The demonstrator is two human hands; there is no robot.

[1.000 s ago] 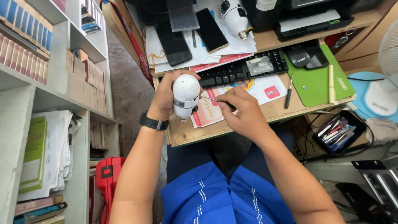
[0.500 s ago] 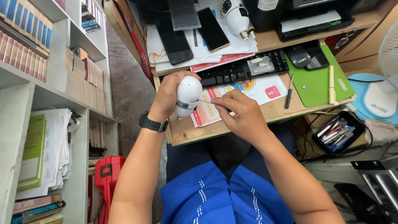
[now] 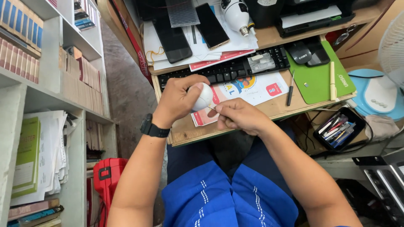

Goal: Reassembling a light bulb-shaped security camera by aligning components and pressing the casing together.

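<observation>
A: At the desk's (image 3: 290,107) front edge, our left hand (image 3: 179,101) wraps the white bulb-shaped device (image 3: 203,96).
B: Our right hand (image 3: 237,116) pinches a thin tool (image 3: 211,108) at it; we judge it unopened, work ongoing.

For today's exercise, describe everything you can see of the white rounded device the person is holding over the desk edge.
The white rounded device looks like smooth, glossy plastic, roughly egg- or bulb-shaped. Most of it is hidden: the left hand wraps around it, leaving only one domed end showing. It is held above the wooden desk edge, over a pink printed slip. The right hand brings a thin tool to its lower side.
</observation>
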